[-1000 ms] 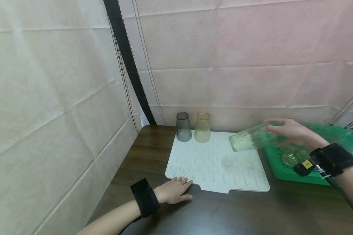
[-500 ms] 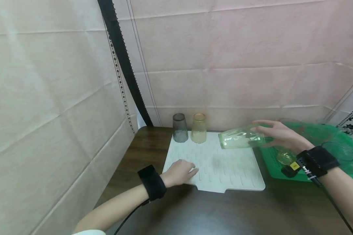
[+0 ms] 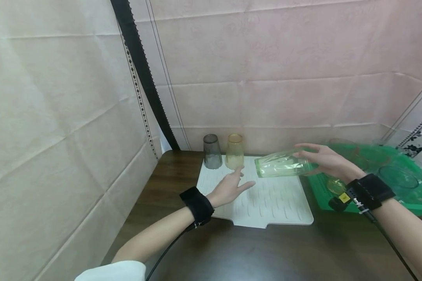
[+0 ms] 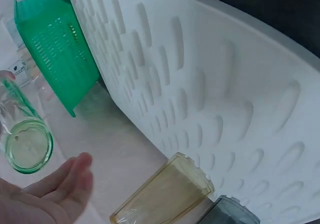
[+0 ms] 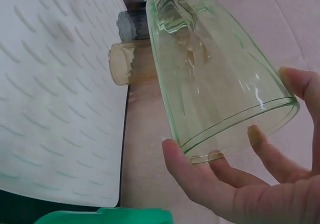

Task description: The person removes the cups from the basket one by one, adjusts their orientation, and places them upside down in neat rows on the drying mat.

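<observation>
The right hand (image 3: 326,160) pinches a pale-green, clear glass tumbler (image 3: 279,165) by its rim, tilted sideways above the white ridged tray (image 3: 274,208); the left hand (image 3: 231,188) is spread, empty. Seemingly mid-transfer — next calls for lowering.

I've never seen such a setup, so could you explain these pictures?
There is no machine: just a person's bare left hand and right hand. The wide picture comes from a camera on the head; the other two, from cameras on the wrists. On the brown table lies a white ridged mat, bearing a gray glass and a yellow glass. To the right, a green basket holds more glassware. The right hand grips a tilted green glass by its wide end; the left hand, above the mat, holds nothing.
</observation>
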`<state>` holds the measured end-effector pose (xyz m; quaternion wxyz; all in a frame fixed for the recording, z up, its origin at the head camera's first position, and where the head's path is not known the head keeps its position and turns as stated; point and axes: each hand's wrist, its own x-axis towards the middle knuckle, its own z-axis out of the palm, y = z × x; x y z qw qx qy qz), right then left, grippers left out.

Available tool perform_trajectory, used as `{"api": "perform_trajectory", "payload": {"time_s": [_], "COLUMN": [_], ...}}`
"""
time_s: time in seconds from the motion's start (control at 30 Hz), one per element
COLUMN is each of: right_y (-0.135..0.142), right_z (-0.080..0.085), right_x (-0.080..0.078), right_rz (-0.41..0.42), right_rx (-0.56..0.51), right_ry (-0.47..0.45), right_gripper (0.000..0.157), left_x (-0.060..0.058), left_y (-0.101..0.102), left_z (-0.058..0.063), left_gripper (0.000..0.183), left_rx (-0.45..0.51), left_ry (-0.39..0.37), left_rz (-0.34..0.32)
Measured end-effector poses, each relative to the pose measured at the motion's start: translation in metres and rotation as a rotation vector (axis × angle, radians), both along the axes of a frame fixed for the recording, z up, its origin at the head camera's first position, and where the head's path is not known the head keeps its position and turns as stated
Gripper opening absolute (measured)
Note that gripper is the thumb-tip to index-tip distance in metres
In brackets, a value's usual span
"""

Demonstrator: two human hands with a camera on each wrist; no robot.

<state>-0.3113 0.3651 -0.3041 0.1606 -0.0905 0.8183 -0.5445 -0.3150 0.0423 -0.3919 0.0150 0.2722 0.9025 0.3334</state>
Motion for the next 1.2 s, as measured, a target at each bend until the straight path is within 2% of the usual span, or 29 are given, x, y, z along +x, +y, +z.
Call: {"api": "perform_trajectory", "payload": {"time_s": [0.17,0.3,0.37,0.6,0.73,0.93,1.03,1.2], "right_y": [-0.003,-0.006,-0.007,-0.005,-0.003,-0.005,-0.008,-0.017], "right_z": [-0.002,-0.005,-0.006,-0.012,-0.016,-0.019,-0.019,-0.031], "right_x": [0.0,0.001,0.001,-0.001,0.0,0.005,0.011,0.026], "right_rz": [0.006,0.015,0.015,0.022,0.042,0.045,0.002,-0.13], "right_rx": [0.007,0.021,0.029,-0.001,-0.036,-0.047,0.041,0.441], "right_ry": [-0.001,0.005,0.006,-0.019,-0.047,-0.042,0.028,0.256], "right_gripper": [0.072,0.072,0.073,0.072,0.07,0.075,0.079,0.071], "left_x": [-0.013,-0.025,-0.029,-0.034,-0.035,-0.039,-0.042,-0.052], "left_y": [0.011,0.023,0.027,0.031,0.028,0.022,0.017,0.007], "left_z": [0.001,0.004,0.005,0.007,0.013,0.026,0.034,0.058], "left_gripper": [0.104,0.11,0.107,0.077,0.074,0.074,0.075,0.076], "left_rx": [0.12,0.212,0.231,0.239,0.255,0.201,0.181,0.097], "left_ry": [-0.024,-0.019,-0.015,0.009,-0.002,0.008,0.001,-0.008], "left_rz": [-0.099,-0.169,-0.18,-0.186,-0.199,-0.24,-0.245,-0.253]}}
